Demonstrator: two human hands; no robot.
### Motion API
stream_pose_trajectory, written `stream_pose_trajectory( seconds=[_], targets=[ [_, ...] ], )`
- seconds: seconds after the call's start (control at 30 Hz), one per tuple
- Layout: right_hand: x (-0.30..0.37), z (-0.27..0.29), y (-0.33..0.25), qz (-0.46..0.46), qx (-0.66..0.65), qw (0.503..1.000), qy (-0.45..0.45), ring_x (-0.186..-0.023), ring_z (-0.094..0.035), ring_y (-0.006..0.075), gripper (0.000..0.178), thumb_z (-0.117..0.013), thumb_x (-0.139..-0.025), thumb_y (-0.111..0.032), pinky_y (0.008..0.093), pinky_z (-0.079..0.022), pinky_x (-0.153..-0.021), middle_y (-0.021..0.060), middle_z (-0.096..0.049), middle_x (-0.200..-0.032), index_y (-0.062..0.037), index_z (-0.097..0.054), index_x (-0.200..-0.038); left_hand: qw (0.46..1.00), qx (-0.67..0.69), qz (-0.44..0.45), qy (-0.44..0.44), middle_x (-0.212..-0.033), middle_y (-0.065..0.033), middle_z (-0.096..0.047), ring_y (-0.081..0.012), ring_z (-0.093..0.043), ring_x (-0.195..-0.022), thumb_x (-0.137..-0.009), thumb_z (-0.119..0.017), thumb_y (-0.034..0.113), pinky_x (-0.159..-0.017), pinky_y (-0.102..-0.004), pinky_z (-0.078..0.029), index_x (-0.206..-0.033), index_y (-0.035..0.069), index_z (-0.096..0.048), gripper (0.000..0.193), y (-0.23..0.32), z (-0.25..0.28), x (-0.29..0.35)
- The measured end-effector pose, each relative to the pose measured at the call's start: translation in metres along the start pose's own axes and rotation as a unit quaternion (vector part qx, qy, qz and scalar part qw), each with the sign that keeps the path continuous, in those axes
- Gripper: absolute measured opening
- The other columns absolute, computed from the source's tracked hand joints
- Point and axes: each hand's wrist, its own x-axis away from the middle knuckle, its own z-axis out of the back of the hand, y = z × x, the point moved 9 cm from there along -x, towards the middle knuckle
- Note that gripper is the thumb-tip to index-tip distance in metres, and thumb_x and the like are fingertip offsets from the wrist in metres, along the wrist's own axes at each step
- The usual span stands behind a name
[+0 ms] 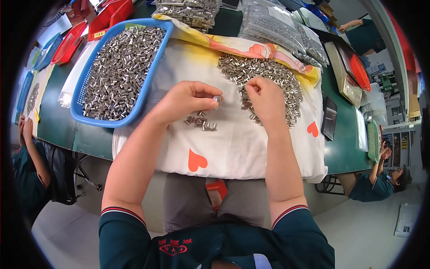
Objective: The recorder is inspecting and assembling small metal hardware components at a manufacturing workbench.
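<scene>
My left hand [195,99] is closed, thumb and fingertips pinching a small round silvery metal piece [218,100]; its exact kind does not show. Just below that hand, a small group of short metal cylinders [208,127] lies on the white cloth [233,152]. My right hand [268,99] is also closed, thumb and index finger pressed together at the left part of a large pile of similar metal cylinders [290,89]. Whatever sits between those fingertips, if anything, is hidden or too small to make out.
A blue basket [77,96] full of metal cylinders stands at the left, with red trays [69,42] beyond it. Clear bags of metal parts [271,22] lie at the back. A black phone [329,117] rests on the green table [345,154]. Other people sit at both sides.
</scene>
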Motion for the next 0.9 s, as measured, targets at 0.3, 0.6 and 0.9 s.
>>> stream_pose_trajectory(
  seconds=[0.3,0.6,0.9],
  targets=[
    [0.004,-0.035,-0.014,0.079,0.191,0.976,-0.075,-0.067,-0.057,0.0286,0.007,-0.063,-0.067,-0.011,0.0386,-0.045,-0.064,0.0128,-0.059,-0.07,-0.004,-0.062,-0.066,1.0,0.002,0.009,-0.005,-0.084,-0.0009,-0.059,-0.0062,-0.056,-0.074,-0.078,-0.06,0.001,-0.068,-0.0199,-0.047,-0.104,-0.001,-0.058,0.027,0.001,0.001,-0.001],
    [0.019,-0.034,-0.042,-0.005,-0.247,0.957,-0.152,-0.069,-0.057,0.011,0.007,-0.059,-0.073,-0.005,0.0219,-0.045,-0.065,0.0053,-0.061,-0.075,-0.0021,-0.061,-0.08,0.993,0.118,-0.015,0.011,-0.087,-0.0055,-0.061,-0.0088,-0.058,-0.075,-0.078,-0.063,0.006,-0.068,-0.0206,-0.048,-0.103,-0.002,-0.056,0.028,-0.002,0.008,-0.002],
    [0.025,-0.026,-0.067,0.152,-0.096,0.982,-0.049,-0.068,-0.055,0.0225,0.007,-0.06,-0.067,-0.003,0.0316,-0.044,-0.061,0.0082,-0.057,-0.071,-0.0031,-0.058,-0.075,0.996,0.073,-0.032,0.03,-0.086,-0.0063,-0.062,-0.0095,-0.058,-0.075,-0.077,-0.064,0.005,-0.068,-0.0207,-0.048,-0.101,-0.003,-0.057,0.027,0.0,0.008,-0.004]
  ],
)
